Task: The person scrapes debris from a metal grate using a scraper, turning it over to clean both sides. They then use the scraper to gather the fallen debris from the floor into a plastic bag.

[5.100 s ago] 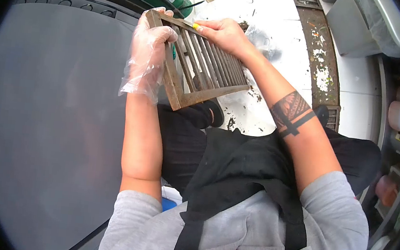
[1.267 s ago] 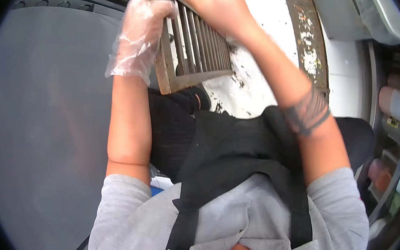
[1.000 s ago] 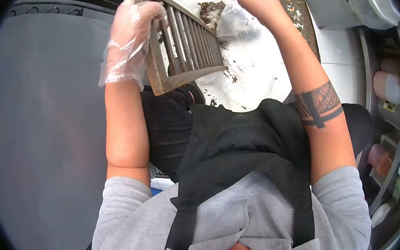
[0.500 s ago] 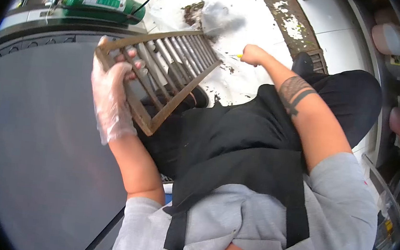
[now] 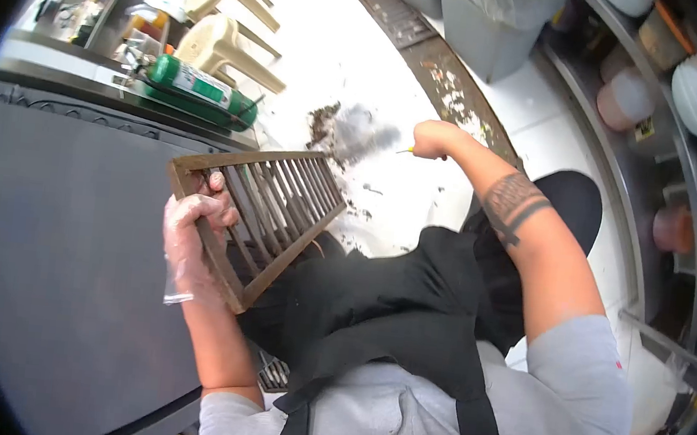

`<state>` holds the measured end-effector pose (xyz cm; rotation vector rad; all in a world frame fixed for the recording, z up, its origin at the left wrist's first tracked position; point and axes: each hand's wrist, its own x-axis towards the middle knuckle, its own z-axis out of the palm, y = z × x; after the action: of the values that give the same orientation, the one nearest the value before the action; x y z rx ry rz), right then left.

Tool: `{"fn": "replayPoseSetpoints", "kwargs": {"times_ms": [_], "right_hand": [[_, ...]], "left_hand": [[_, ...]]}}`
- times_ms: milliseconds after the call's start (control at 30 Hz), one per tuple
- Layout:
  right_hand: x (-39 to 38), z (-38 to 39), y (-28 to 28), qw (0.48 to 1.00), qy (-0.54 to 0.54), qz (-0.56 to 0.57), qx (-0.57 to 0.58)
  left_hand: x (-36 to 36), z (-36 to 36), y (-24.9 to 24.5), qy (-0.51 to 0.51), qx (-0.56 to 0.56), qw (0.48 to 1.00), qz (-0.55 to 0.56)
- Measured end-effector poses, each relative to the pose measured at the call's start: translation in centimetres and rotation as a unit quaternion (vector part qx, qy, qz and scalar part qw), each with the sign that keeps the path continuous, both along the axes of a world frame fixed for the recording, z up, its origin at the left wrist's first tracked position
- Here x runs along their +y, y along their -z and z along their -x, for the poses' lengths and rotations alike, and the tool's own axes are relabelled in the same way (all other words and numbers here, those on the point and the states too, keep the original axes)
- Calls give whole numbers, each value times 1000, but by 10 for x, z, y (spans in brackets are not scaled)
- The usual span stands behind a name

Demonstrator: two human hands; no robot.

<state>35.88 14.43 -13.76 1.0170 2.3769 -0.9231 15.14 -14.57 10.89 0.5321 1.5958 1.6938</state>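
Observation:
My left hand (image 5: 201, 218), in a clear plastic glove, grips one end of a dirty slatted metal grate (image 5: 257, 167), its fingers wrapped through the slats. The grate is tilted, its far end near the floor. To the right, my bare right hand (image 5: 433, 139) is closed round a small tool with a yellow handle (image 5: 410, 150) and a thin tip pointing left. The tool is apart from the grate. Between them, beyond the grate, a dark clump of debris (image 5: 322, 125) lies on the floor beside a clear plastic bag (image 5: 361, 135).
A grey cabinet surface (image 5: 68, 258) fills the left side. Behind it are a green cylinder (image 5: 201, 94) and beige stools (image 5: 218, 46). A floor drain channel (image 5: 430, 66) runs past a grey bin (image 5: 496, 30). Shelves with containers (image 5: 624, 97) stand right.
The view has shifted, bringing the bin and stools further into sight. Both hands and the grate appear lower in the picture. Each hand keeps its hold.

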Motion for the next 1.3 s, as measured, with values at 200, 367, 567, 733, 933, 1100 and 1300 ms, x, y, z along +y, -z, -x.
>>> {"fn": "replayPoseSetpoints", "kwargs": {"times_ms": [200, 367, 567, 733, 933, 1100, 1300], "right_hand": [[20, -39, -95, 998, -3, -61, 23], [20, -50, -102, 909, 226, 219, 273], [-4, -37, -87, 931, 159, 68, 321], [-39, -22, -60, 949, 78, -52, 302], [-138, -12, 77, 960, -244, -122, 63], [-87, -5, 17, 969, -200, -133, 64], [-47, 22, -88, 830, 166, -154, 509]], "left_hand": [[-25, 4, -108, 58, -29, 997, -33], [-47, -5, -169, 83, 50, 995, -37], [-50, -8, -192, 142, 79, 985, -52], [-44, -4, -199, 155, 80, 982, -72], [-39, 18, -212, 141, 58, 985, -82], [-40, 13, -219, 138, 96, 983, -80], [-43, 10, -224, 159, 117, 977, -78]]}}
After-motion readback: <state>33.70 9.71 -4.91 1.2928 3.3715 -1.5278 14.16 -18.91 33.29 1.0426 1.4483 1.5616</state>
